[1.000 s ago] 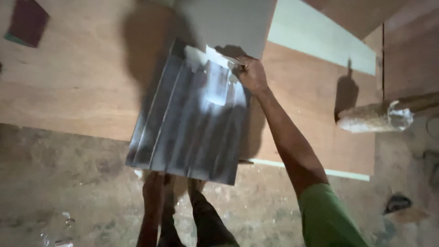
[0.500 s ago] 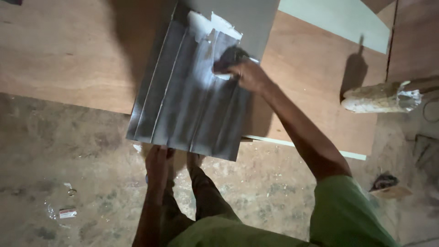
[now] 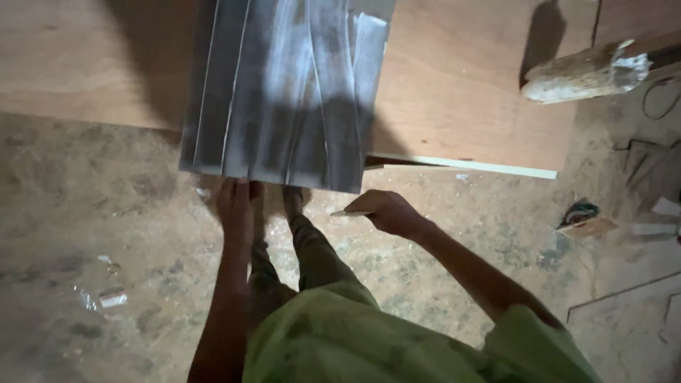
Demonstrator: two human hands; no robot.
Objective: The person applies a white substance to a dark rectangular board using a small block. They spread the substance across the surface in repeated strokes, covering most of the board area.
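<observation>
I look down on my right hand [image 3: 386,211], fingers curled around a thin pale flat stick [image 3: 349,213] whose tip pokes out to the left of the knuckles; the hand hangs free over the floor, just below the near edge of the grey ribbed metal sheet [image 3: 284,92]. That sheet lies on the large brown plywood board [image 3: 454,99], its near edge jutting past the board's edge, and pale smears show across its ribs. My left hand [image 3: 236,202] reaches up to the sheet's near edge, fingertips at or under it; I cannot tell whether those fingers are clenched or loose. Well off to the right of the right hand's fingers, a whitish lumpy bundle [image 3: 585,71] rests on the board's far corner. Speckled concrete floor [image 3: 85,227] spreads to the left of the left hand's fingers.
</observation>
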